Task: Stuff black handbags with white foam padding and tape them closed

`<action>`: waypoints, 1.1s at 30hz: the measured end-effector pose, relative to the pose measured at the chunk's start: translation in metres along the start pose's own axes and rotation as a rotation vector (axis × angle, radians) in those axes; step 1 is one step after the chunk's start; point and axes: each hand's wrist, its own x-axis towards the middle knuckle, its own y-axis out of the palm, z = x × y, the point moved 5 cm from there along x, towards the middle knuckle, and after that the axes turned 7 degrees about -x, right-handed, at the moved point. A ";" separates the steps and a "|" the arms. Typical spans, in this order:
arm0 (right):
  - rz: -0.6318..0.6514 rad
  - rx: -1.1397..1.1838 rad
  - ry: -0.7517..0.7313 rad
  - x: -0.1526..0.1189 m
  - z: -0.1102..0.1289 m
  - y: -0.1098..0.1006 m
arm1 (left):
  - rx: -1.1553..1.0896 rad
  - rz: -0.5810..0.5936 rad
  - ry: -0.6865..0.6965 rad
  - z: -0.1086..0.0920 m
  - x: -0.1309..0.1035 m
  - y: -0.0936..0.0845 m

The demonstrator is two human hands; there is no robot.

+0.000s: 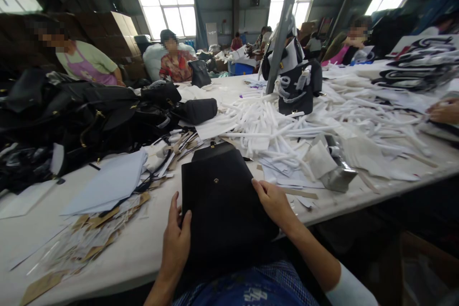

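Note:
A flat black bag point(222, 196) with a small gold stud lies at the near edge of the white table point(118, 258), partly over my lap. My left hand point(175, 239) grips its left edge, thumb on top. My right hand point(274, 203) rests on its right edge, fingers curled over the side.
A heap of black bags point(79, 114) fills the left side. White paper strips point(287, 129) lie piled across the middle. Cardboard and paper scraps point(93, 224) sit at my left. A pole point(281, 28) stands mid-table beside an upright bag point(296, 88). Other people sit around; another person's hand point(442, 111) is at right.

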 end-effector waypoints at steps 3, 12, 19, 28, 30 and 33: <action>0.029 -0.065 0.022 0.000 -0.003 0.013 | 0.041 0.001 -0.054 0.005 -0.009 -0.003; 0.065 -0.275 0.069 -0.001 -0.006 0.018 | 0.669 -0.208 0.470 -0.043 -0.015 0.010; -0.016 -0.425 0.032 -0.003 0.009 -0.005 | 0.769 0.183 0.759 -0.036 -0.001 0.035; -0.077 -0.329 -0.643 0.023 0.066 0.025 | 0.599 0.175 0.706 -0.018 0.002 0.025; 0.024 -0.329 -0.596 0.032 0.060 0.044 | 0.620 0.183 0.658 -0.030 0.004 0.024; 0.064 -0.328 -0.561 0.037 0.053 0.055 | 0.657 0.160 0.540 -0.056 0.012 0.025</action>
